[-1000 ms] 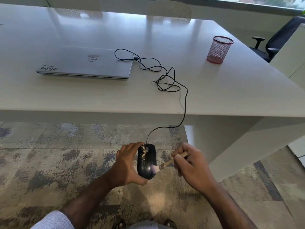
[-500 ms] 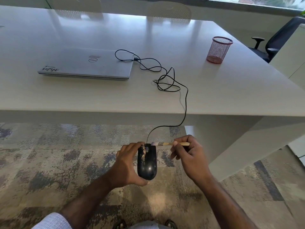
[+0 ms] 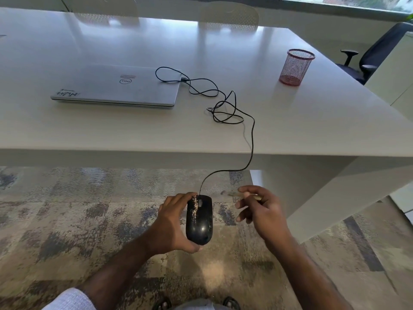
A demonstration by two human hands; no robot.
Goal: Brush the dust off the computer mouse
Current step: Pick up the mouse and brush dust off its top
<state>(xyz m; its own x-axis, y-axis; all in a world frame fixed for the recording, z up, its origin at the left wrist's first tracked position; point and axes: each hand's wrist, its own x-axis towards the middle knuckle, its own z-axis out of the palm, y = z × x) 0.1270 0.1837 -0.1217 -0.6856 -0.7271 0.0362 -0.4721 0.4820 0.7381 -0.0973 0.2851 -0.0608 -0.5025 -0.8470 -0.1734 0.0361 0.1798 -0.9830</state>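
A glossy black wired computer mouse point(image 3: 199, 222) is held in the air over the carpet, in front of the table edge. A pale streak of dust runs along its left front part. My left hand point(image 3: 173, 222) grips it from the left and underneath. To the right of the mouse, my right hand point(image 3: 261, 211) holds a small wooden-handled brush point(image 3: 233, 193). The brush is blurred, and its bristle tip points left, a short way right of the mouse's front, apart from it.
The mouse cable point(image 3: 251, 139) climbs over the white table's edge point(image 3: 125, 153) and loops to a closed silver laptop point(image 3: 116, 86). A red mesh pen cup point(image 3: 295, 67) stands at the back right. A white table leg panel point(image 3: 324, 198) is close to my right hand. An office chair point(image 3: 377, 52) is far right.
The brush swept from the mouse's rear right up to its front edge, and it has now pulled away to the right. My left hand and the mouse stayed put.
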